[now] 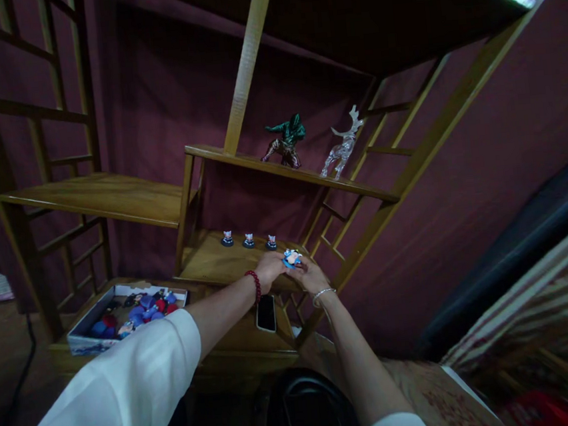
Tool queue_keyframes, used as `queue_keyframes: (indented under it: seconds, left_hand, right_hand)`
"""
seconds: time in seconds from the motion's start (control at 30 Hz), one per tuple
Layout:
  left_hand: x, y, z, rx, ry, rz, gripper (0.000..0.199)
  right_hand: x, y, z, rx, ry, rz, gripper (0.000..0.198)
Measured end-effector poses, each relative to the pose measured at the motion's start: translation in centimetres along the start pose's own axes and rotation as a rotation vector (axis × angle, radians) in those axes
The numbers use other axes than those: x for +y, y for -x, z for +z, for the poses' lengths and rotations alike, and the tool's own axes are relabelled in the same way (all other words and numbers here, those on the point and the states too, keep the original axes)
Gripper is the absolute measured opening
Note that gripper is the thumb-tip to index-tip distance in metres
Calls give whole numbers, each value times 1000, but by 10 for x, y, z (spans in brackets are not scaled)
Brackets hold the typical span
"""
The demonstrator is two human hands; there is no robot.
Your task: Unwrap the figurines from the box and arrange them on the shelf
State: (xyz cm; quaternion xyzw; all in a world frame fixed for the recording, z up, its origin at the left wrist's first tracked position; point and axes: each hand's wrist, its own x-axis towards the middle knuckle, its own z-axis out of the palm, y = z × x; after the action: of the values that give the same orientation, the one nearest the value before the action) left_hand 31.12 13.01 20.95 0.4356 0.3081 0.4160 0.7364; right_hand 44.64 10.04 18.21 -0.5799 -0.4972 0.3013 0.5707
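Between my two hands is a small blue and white figurine (292, 258), held above the right end of a low wooden shelf (203, 259). My left hand (268, 268), with a red bead bracelet at the wrist, has its fingers closed on the figurine's left side. From the right, my right hand (313, 277), wearing a pale bracelet, grips it too; some fingertips are hidden. To the left on that shelf stand three small figurines in a row: one (227, 238), a second (248, 240) and a third (271, 242), each on a dark base.
A box (83, 341) with several blue, red and dark figures sits at lower left. Below my hands lies a phone (265, 314). The shelf above bears a green figure (287, 139) and a clear deer figurine (342, 146). A wooden post (249, 62) rises there.
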Motion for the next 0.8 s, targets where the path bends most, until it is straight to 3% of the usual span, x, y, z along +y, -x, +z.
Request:
queue_keyframes:
  seconds: [0.4, 0.57, 0.73, 0.8]
  left_hand:
    - [-21, -37, 2, -56, -156, 82, 17]
    - [-22, -46, -13, 17, -603, 322, 26]
    - [-22, -45, -30, -154, -1009, 607, 16]
    - [-24, -44, -33, -197, -1157, 662, 12]
  right_hand:
    - [11, -21, -12, 52, 60, 12, 48]
    - [17, -41, -21, 129, 138, 66, 47]
    - [34, -64, -31, 174, 158, 16, 38]
    - [39, -72, -33, 200, 189, 10, 36]
